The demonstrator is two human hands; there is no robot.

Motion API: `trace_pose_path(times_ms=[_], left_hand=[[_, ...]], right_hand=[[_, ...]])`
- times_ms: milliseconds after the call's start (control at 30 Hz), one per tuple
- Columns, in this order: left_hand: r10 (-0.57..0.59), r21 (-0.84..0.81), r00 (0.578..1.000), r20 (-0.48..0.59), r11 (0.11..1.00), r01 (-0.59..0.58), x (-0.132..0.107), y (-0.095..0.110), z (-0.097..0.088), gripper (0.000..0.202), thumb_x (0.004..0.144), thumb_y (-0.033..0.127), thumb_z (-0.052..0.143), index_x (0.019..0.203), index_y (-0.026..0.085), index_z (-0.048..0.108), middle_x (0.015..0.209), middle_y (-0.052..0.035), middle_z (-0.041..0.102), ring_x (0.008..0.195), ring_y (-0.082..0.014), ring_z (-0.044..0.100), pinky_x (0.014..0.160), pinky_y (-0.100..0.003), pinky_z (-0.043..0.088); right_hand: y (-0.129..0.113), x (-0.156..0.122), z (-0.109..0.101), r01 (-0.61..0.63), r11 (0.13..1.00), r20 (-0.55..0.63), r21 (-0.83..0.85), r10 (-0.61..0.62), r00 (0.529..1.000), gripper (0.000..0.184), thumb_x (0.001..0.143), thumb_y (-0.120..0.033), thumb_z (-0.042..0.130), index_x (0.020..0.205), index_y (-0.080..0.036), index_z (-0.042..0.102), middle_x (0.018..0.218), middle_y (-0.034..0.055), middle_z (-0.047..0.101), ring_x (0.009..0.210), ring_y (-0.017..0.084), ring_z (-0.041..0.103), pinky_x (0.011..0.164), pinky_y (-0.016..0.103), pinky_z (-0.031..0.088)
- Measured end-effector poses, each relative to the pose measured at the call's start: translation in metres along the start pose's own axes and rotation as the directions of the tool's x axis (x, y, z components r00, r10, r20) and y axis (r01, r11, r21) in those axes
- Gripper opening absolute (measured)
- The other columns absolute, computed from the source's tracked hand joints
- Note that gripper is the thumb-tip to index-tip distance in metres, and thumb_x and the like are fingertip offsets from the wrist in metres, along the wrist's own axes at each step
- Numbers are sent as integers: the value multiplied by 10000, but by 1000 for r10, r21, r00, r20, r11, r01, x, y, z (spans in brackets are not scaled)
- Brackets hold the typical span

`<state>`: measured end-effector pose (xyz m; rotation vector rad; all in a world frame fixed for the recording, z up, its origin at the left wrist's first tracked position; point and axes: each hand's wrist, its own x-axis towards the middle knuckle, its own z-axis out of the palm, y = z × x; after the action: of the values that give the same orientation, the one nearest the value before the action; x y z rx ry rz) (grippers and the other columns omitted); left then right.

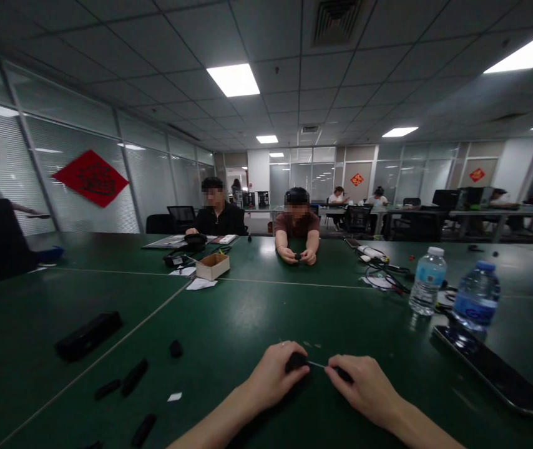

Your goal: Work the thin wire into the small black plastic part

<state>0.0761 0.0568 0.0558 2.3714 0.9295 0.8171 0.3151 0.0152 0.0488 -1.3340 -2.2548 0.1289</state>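
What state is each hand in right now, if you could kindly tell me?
Left hand: closed, holding a small black part.
Right hand: closed, holding a black tip at the other end of a thin metal wire.

Left hand (271, 377) and right hand (364, 390) hold a small assembly (297, 362) on the near side of a conference table (248, 312).

Moulded pieces (134, 377) lie to the left, a smartphone (495, 371) to the right, two water bottles (477, 296) behind it; across the table, a seated co-worker (297, 221) sits between a cardboard box (213, 266) and cables (383, 268).
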Motion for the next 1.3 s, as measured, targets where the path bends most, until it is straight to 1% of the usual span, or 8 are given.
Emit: trace_pose_path(times_ms=[167,300,467,667,767,900,1100,1300], left_hand=[[6,-11,1000,8,1000,-6,0,2,-1,205,871,312,599,1045,204,603,910,-16,646,777,-147,569,698,-243,412],[-22,-29,1000,21,999,22,0,5,-2,218,871,327,598,1051,204,604,906,-16,646,757,-141,566,670,-234,406],[-40,-62,999,26,997,41,0,5,-3,233,875,323,590,1070,195,602,914,-23,656,771,-144,581,680,-242,416],[-116,-66,993,-10,991,115,3,-2,1,225,856,320,610,1037,187,614,877,-15,663,752,-149,594,669,-250,424],[-111,-68,993,-35,992,108,3,-3,2,218,850,317,615,1033,197,620,888,-9,667,757,-150,595,667,-251,421],[-92,-65,995,-40,994,90,2,1,-1,234,844,320,617,1043,198,625,926,-19,671,809,-163,601,720,-267,436],[-83,-94,996,-22,992,81,2,3,-2,241,853,305,607,1070,202,612,996,-25,664,845,-162,600,743,-268,444],[-74,-99,997,-24,993,71,1,4,-2,244,859,302,605,1082,203,603,989,-20,658,834,-156,593,743,-263,439]], right_hand=[[-1,-1,-4,-7,999,3,41,7,1000,270,962,-362,434,920,-217,657,749,6,656,638,147,609,638,254,451],[-1,-1,-5,-12,998,17,58,11,1000,279,970,-374,420,937,-227,655,774,2,657,651,144,610,629,250,452],[-5,-2,-8,-5,998,4,62,4,1000,284,972,-374,415,940,-224,654,783,2,661,658,142,614,637,247,457],[-11,-3,-7,30,998,33,59,-32,999,280,965,-373,419,913,-221,649,756,0,656,635,141,607,641,249,449],[-9,-3,-4,-19,999,19,42,18,1000,298,973,-377,401,909,-218,645,756,8,659,638,149,611,639,254,451],[-6,-2,0,-69,998,-24,-1,69,997,295,971,-383,402,912,-224,644,744,11,658,630,157,611,649,268,458],[-6,-3,2,-70,998,4,7,70,998,283,980,-376,394,943,-234,636,763,6,657,622,146,611,611,251,455],[-5,-3,1,-77,997,6,11,77,997,264,979,-372,402,945,-244,630,777,-2,658,642,144,615,623,247,453]])
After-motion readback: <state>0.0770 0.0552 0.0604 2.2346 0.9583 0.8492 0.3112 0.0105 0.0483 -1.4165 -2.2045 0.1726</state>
